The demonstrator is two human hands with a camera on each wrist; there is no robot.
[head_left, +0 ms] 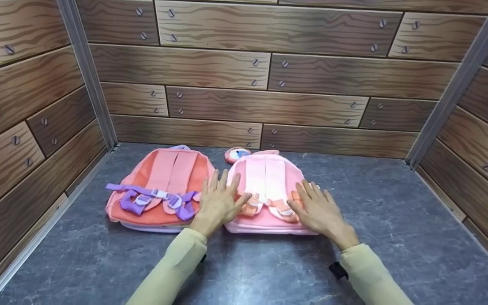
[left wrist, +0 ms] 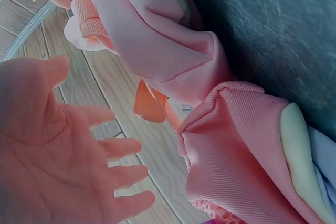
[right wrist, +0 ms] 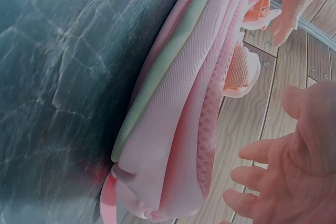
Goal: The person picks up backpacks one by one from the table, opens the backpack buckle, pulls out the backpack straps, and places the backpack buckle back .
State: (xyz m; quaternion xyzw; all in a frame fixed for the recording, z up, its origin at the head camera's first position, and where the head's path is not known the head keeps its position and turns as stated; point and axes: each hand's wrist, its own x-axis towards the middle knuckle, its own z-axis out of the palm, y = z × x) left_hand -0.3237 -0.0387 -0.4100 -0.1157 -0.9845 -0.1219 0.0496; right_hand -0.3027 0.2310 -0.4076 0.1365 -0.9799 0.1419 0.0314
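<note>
Two small backpacks lie side by side with their straps facing up. The pink backpack [head_left: 265,176] has orange straps [head_left: 284,212] and is at the middle. To its left is the coral backpack [head_left: 155,173] with purple straps [head_left: 131,203]. My left hand [head_left: 218,203], fingers spread, is over the place where the two packs meet. My right hand [head_left: 318,207] is over the right side of the pink pack, fingers also spread. In both wrist views the palms [left wrist: 63,145] [right wrist: 294,166] appear apart from the fabric, holding nothing.
A round eye-like decoration [head_left: 237,153] pokes out behind the pink backpack. The packs lie on a dark marbled tabletop [head_left: 388,220]. Wood-patterned panels [head_left: 218,67] stand at the back and both sides, with grey metal strips [head_left: 91,76] at the corners.
</note>
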